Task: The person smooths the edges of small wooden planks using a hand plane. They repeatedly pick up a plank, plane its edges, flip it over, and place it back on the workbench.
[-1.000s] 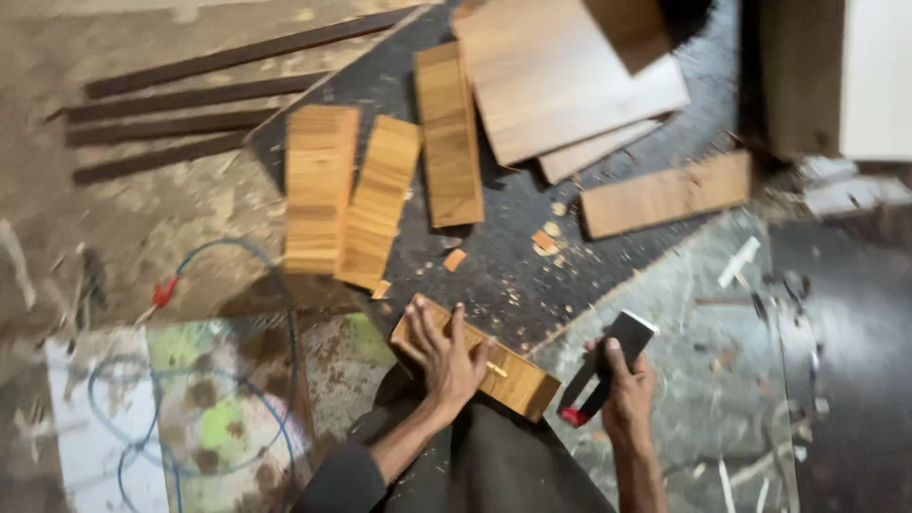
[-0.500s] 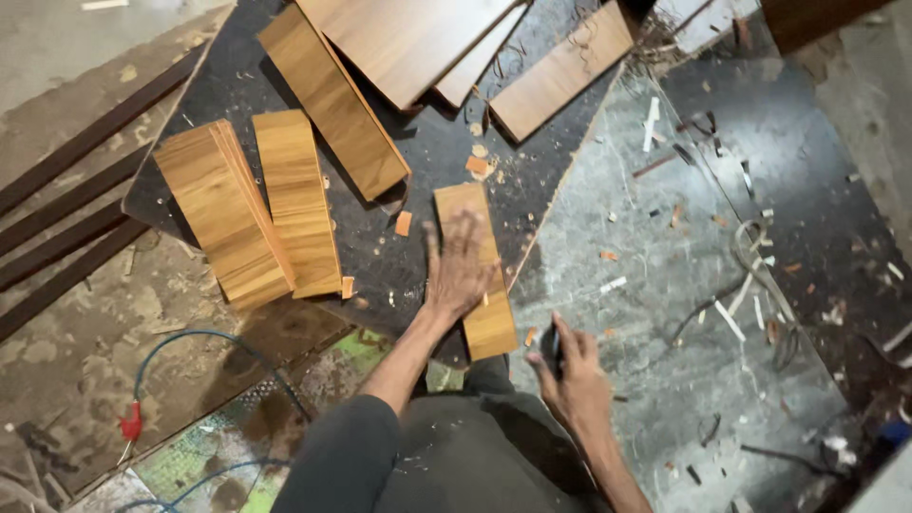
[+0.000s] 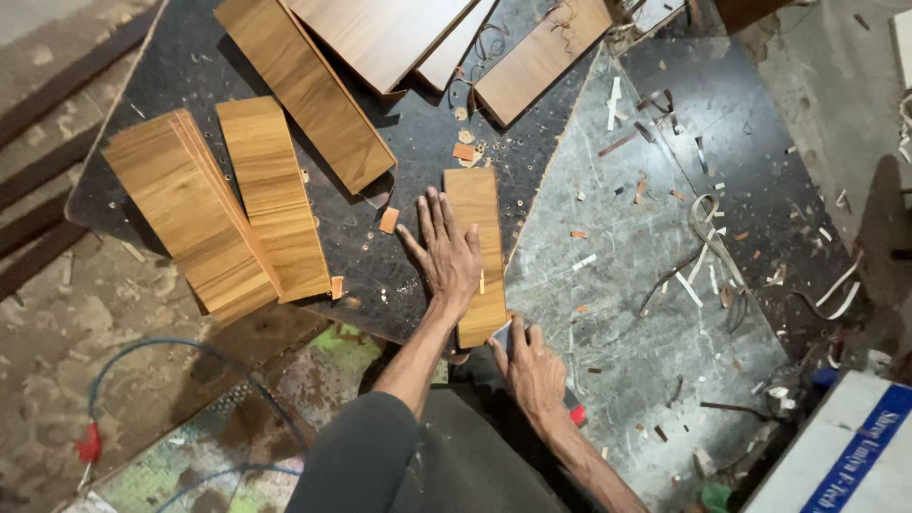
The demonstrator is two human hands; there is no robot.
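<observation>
the left hand (image 3: 448, 252) lies flat and open, fingers spread, pressing on a narrow wooden strip (image 3: 480, 255) that rests lengthwise on a dark speckled board (image 3: 418, 142). the right hand (image 3: 532, 366) sits at the near end of the strip, fingers curled around a small tool (image 3: 573, 411) with a red tip; most of the tool is hidden under the hand, so its kind cannot be told. just left of the strip lies a small wood offcut (image 3: 389, 220), and another scrap (image 3: 465, 152) sits beyond its far end. further left, a stack of wood-grain panels (image 3: 195, 214) and a single panel (image 3: 273, 195) lie side by side, touching. a long plank (image 3: 306, 90) runs diagonally above them, with larger sheets (image 3: 380, 33) at the top edge. to the right, a grey slab (image 3: 627, 285) is littered with trimmings and curled edge strips (image 3: 708, 228). a blue cable with a red end (image 3: 90, 444) lies on the floor at lower left, and a white box (image 3: 845, 456) stands at lower right.
</observation>
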